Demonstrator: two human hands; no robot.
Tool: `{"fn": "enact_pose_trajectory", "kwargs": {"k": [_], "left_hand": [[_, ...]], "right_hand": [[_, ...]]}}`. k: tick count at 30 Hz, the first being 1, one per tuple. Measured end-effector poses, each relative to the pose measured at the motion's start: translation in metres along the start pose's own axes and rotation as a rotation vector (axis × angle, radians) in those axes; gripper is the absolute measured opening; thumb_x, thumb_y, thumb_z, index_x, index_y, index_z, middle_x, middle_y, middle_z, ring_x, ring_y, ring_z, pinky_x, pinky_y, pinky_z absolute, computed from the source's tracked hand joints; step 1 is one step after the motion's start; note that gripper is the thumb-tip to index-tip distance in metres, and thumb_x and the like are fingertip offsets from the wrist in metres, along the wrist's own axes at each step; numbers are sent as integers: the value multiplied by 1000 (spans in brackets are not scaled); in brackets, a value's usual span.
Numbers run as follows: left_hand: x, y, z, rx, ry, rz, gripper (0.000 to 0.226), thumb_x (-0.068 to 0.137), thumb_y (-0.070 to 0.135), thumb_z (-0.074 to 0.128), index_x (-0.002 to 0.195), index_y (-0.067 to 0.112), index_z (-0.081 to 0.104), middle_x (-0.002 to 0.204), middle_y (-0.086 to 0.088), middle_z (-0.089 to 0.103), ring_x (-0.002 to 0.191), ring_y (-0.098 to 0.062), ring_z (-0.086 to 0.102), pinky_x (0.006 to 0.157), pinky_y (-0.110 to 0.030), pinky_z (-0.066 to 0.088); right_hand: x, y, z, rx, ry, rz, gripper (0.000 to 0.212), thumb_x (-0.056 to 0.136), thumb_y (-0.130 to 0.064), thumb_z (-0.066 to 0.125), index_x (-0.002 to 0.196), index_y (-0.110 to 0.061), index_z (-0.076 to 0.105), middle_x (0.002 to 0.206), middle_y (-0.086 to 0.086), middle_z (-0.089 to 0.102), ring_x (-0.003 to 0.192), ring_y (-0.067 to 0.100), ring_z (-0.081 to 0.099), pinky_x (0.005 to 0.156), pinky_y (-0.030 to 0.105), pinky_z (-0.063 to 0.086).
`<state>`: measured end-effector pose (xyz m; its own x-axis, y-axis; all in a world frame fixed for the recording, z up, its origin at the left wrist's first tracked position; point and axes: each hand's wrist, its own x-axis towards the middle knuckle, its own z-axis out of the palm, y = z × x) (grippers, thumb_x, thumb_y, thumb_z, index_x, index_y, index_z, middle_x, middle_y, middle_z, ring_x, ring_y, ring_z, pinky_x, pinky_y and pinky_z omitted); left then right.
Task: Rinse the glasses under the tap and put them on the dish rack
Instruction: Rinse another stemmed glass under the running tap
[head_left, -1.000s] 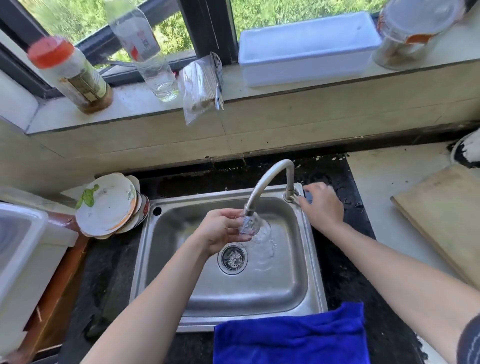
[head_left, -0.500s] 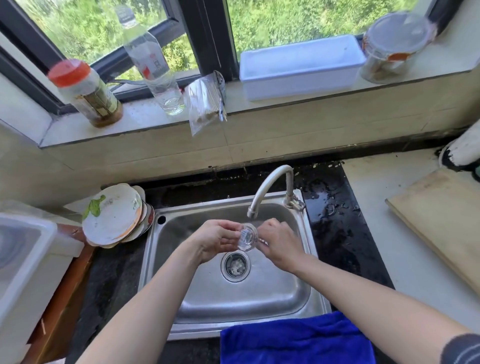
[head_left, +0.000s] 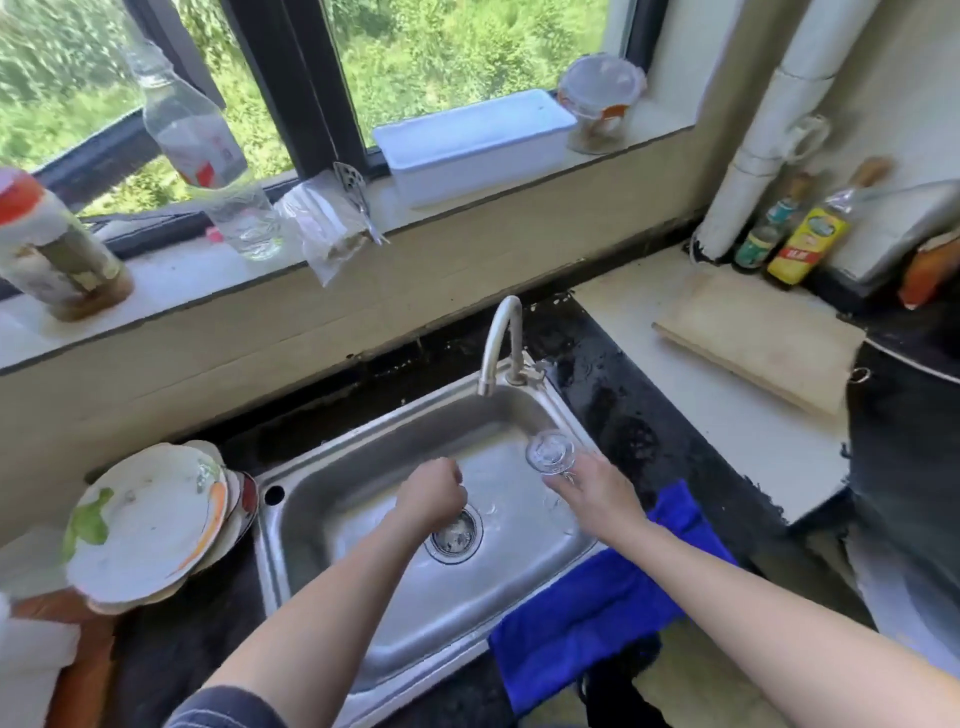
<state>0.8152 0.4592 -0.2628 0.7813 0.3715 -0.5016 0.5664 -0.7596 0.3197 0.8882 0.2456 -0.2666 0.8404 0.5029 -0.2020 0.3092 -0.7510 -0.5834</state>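
Observation:
A small clear glass (head_left: 550, 452) is held over the right side of the steel sink (head_left: 374, 597), its mouth turned toward the camera. My right hand (head_left: 592, 486) grips it from below. My left hand (head_left: 431, 493) hovers over the sink just left of the drain (head_left: 454, 535), fingers curled with nothing in them. The curved metal tap (head_left: 498, 343) stands at the sink's back right corner, and I see no water running from it. No dish rack is in sight.
A stack of plates (head_left: 145, 525) leans on the counter left of the sink. A blue cloth (head_left: 613, 587) hangs over the sink's front right edge. A wooden cutting board (head_left: 753, 332) and sauce bottles (head_left: 805, 239) sit at right. Bottles, jars and a white box (head_left: 472, 145) line the windowsill.
The glass passed from my left hand to my right hand, which carried it to the right, away from the spout. The water stopped. The camera turned right.

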Motion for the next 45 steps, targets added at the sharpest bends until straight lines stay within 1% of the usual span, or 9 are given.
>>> {"fn": "enact_pose_trajectory", "kwargs": {"k": [5,11,14,20,23,27,29,38,45], "left_hand": [[-13,48,13,165,14,250,20,85,15,45,98,18,60,113,-6,64,105,-26,59,81,-32,47],[-64,150,45,348,74,572,21,86,14,41,95,14,60,105,-9,65,100,-32,62,78,-34,47],[-104,207,81,453,109,752,23,87,16,41,101,15,59,112,-9,60,104,-33,60,83,-37,47],[-223,325,191,594,99,1099,26,92,23,42,110,18,59,113,-6,58,105,-31,58,82,-37,45],[-285,377,250,654,65,1244,25,93,23,40,111,19,57,115,-4,59,105,-29,59,81,-36,44],[-358,430,306,680,-7,1386,30,95,22,40,121,19,55,123,-4,56,112,-27,56,88,-35,42],[-388,459,328,692,-18,1469,30,94,20,40,120,16,56,122,-5,56,112,-28,54,86,-36,42],[-449,600,403,666,4,1721,23,96,20,37,104,14,58,104,-6,58,94,-28,58,75,-36,44],[-469,746,455,596,-34,1827,26,97,24,38,112,15,57,111,-4,56,102,-27,56,84,-38,45]], "right_hand": [[-65,22,-32,49,142,177,28,93,-46,52,90,-21,62,86,-4,51,86,15,49,70,34,41],[-165,77,-75,56,326,323,33,93,-42,54,66,-32,39,78,-5,48,76,18,50,66,31,35],[-234,112,-95,46,412,408,36,93,-40,55,62,-35,36,72,-9,44,71,14,46,54,21,25],[-409,192,-123,12,567,639,33,95,-40,52,68,-23,45,69,-10,41,86,22,56,62,32,30],[-496,233,-130,-45,628,715,26,97,-37,50,95,-15,64,87,-5,57,100,20,56,69,33,37],[-589,271,-143,-70,723,818,26,98,-35,49,92,-13,63,76,-16,43,95,18,54,64,31,30],[-628,293,-152,-104,780,849,28,98,-36,49,93,-13,65,85,-9,54,95,19,53,66,31,31],[-725,397,-210,-46,979,1068,23,98,-35,49,80,-22,52,76,-9,46,81,16,52,64,32,37],[-764,497,-278,2,1090,1244,21,92,-35,61,99,-15,63,91,1,59,81,21,59,67,27,38]]}}
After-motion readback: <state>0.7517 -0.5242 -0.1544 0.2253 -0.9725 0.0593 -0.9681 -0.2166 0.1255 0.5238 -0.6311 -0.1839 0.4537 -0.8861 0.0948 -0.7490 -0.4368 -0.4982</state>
